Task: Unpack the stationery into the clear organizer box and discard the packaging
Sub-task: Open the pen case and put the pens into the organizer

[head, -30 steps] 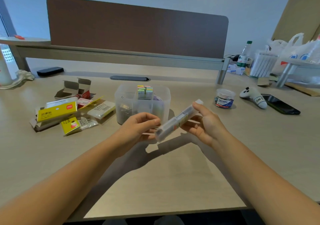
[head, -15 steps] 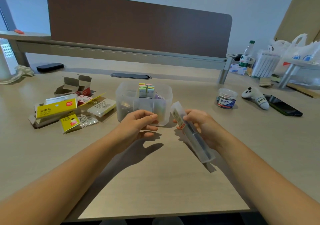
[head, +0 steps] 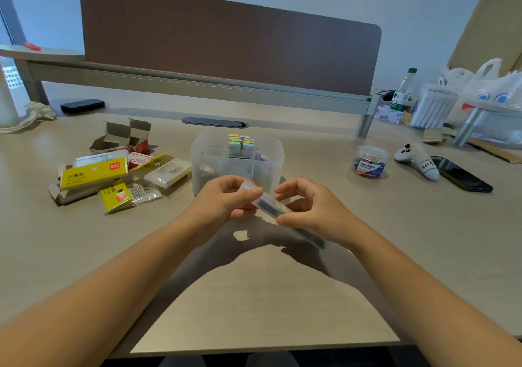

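While both hands grip pen case [head: 271,207], desk [head: 254,310] front clear.

Red "deli" logo in the corner of the yellow packet [head: 93,172], with "记事贴" printed in black on its face. "Hoo" handwritten in black on the white toy [head: 418,160], the rest curving out of view. Blue-and-red label on the small clear jar [head: 370,161], too small to read. Barcode strip on the white packet [head: 169,172], digits illegible.
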{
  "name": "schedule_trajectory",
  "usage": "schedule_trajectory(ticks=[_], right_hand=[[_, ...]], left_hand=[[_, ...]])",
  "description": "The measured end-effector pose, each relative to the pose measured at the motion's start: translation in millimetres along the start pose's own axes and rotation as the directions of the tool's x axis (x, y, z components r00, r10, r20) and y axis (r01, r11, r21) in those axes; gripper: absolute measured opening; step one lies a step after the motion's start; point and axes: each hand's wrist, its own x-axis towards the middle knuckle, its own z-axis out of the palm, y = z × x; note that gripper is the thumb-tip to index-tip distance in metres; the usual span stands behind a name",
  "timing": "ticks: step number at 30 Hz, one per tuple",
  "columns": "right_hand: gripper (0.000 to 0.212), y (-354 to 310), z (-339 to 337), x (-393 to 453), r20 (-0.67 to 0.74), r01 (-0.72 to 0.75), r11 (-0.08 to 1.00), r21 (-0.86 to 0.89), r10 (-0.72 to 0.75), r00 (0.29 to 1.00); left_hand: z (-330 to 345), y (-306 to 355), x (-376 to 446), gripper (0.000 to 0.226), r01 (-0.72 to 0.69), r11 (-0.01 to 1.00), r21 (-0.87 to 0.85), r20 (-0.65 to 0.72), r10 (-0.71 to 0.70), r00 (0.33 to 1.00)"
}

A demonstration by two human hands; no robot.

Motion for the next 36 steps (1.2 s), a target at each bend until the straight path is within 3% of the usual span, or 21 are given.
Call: schedule_trajectory(ticks=[6, 13, 15, 20, 24, 29, 36], right_hand=[[0.029, 7, -2, -3, -0.055, 0.041, 0.998, -0.048, -0.044, 0.998], [0.017, 16, 15, 0, -0.174, 0.178, 0.95, -0.256, -0.226, 0.958], [0.027, 20, 19, 2, -0.193, 0.235, 0.907, -0.349, -0.315, 0.929], [0.041, 28, 20, 4, -0.107, 0.354, 0.783, -0.511, -0.467, 0.878], [0.037, 31, 19, 5, -0.096, 0.384, 0.755, -0.532, -0.504, 0.858], [0.027, 31, 18, 9, -0.025, 0.445, 0.625, -0.641, -0.597, 0.802], [0.025, 41, 21, 15, -0.075, 0.445, 0.615, -0.651, -0.635, 0.769]], left_hand=[[-3, 5, -1, 0.009, 0.048, 0.98, -0.194, 0.008, -0.047, 0.999], [-3, 5, -4, 0.021, 0.013, 0.994, -0.108, 0.004, -0.013, 1.0], [-5, 5, -4, 0.019, 0.009, 0.997, -0.081, 0.006, -0.009, 1.0], [-5, 2, -5, 0.029, -0.001, 1.0, 0.005, -0.004, 0.001, 1.0], [-5, -1, -3, 0.029, -0.012, 0.999, 0.041, -0.007, 0.012, 1.0], [-5, -5, 0, 0.023, -0.013, 1.0, 0.021, -0.038, 0.013, 0.999], [-2, -5, 2, 0.022, -0.024, 1.0, -0.018, -0.065, 0.023, 0.998]])
